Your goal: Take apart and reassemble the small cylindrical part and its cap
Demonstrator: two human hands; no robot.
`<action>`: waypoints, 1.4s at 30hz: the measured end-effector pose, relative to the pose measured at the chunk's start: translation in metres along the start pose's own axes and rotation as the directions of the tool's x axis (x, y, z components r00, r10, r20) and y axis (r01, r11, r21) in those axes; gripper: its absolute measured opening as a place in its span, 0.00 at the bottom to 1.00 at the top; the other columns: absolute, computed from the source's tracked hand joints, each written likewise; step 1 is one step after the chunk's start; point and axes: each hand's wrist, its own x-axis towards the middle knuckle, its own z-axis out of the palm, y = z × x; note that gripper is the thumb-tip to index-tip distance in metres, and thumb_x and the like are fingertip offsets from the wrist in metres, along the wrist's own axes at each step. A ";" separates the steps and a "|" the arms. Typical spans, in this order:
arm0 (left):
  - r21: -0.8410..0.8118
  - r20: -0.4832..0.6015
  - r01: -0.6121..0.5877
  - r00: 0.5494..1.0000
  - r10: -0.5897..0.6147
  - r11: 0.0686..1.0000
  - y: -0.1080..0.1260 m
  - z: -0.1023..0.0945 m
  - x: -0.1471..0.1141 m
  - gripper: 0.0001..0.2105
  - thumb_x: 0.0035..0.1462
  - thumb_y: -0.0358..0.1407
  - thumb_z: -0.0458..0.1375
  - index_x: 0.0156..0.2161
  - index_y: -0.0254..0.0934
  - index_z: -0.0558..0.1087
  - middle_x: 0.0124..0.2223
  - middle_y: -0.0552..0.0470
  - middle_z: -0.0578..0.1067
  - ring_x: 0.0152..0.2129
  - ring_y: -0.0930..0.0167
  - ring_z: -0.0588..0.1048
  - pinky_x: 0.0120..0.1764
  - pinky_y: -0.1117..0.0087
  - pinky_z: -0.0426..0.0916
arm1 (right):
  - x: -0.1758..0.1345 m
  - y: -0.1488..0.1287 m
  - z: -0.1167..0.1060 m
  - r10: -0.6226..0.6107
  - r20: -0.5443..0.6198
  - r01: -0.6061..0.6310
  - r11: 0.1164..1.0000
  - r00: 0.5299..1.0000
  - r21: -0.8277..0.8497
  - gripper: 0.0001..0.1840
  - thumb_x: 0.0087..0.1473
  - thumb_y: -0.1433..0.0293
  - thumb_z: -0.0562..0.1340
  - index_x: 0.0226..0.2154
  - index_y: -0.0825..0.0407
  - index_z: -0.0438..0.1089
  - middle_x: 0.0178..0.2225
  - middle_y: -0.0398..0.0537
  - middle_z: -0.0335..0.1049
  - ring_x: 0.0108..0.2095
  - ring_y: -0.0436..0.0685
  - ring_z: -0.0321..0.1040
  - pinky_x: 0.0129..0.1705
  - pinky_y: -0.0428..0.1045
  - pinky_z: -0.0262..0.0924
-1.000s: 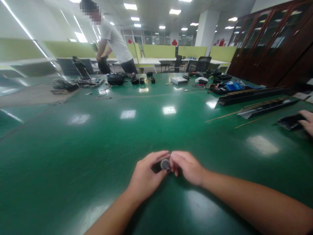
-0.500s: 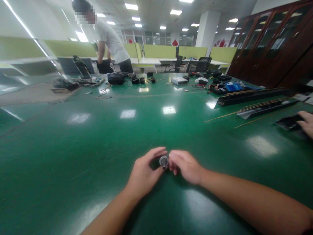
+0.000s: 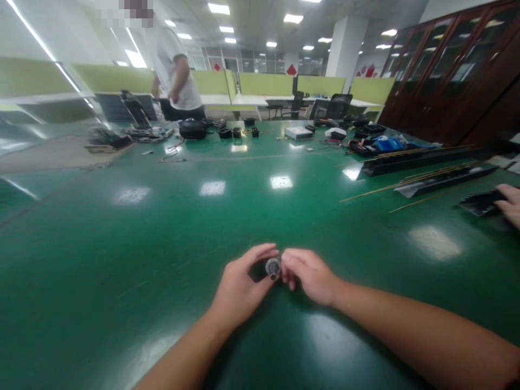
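Left hand (image 3: 241, 287) and right hand (image 3: 312, 277), fingers curled, at nine and three o'clock of a small metal part (image 3: 273, 267); which grips cannot be told. Uneven pressure could dislodge it.

An open-plan office is doubling as a workshop: well beyond the grip of the left hand (image 3: 239, 286), yellow-green partitions (image 3: 266, 85) are dividing white desks (image 3: 246, 101), black chairs (image 3: 338, 106) are standing near them, and ceiling lights (image 3: 293, 18) are glowing above; glass-fronted cabinets (image 3: 449, 70) are rising far right of the grip, while long black channels (image 3: 418, 161) are lying past it on the green table (image 3: 244, 216).
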 end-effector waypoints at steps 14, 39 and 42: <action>0.021 -0.011 0.038 0.999 -0.038 0.999 0.005 -0.001 0.002 0.10 0.51 0.35 0.67 0.41 0.41 0.77 0.39 0.53 0.80 0.36 0.68 0.79 0.43 0.69 0.74 | -0.002 -0.001 0.002 0.023 -0.008 -0.022 0.995 1.000 0.094 0.26 0.64 0.49 0.55 0.27 0.52 0.64 0.22 0.41 0.64 0.21 0.49 0.60 0.24 0.45 0.57; -0.107 0.016 0.157 0.988 -0.156 0.982 0.005 0.000 0.006 0.11 0.51 0.39 0.68 0.39 0.39 0.77 0.36 0.54 0.81 0.33 0.68 0.79 0.41 0.68 0.74 | -0.003 0.001 0.001 0.063 0.006 -0.063 0.994 0.998 0.092 0.21 0.65 0.51 0.55 0.32 0.52 0.64 0.23 0.40 0.65 0.22 0.49 0.61 0.23 0.44 0.57; -0.087 0.000 0.143 0.990 -0.144 0.986 0.003 0.000 0.005 0.11 0.51 0.39 0.68 0.40 0.39 0.77 0.37 0.53 0.81 0.34 0.68 0.79 0.42 0.67 0.74 | -0.003 0.000 0.002 0.050 0.010 -0.050 0.996 0.999 0.080 0.21 0.65 0.51 0.54 0.32 0.52 0.64 0.23 0.40 0.65 0.22 0.49 0.61 0.24 0.44 0.57</action>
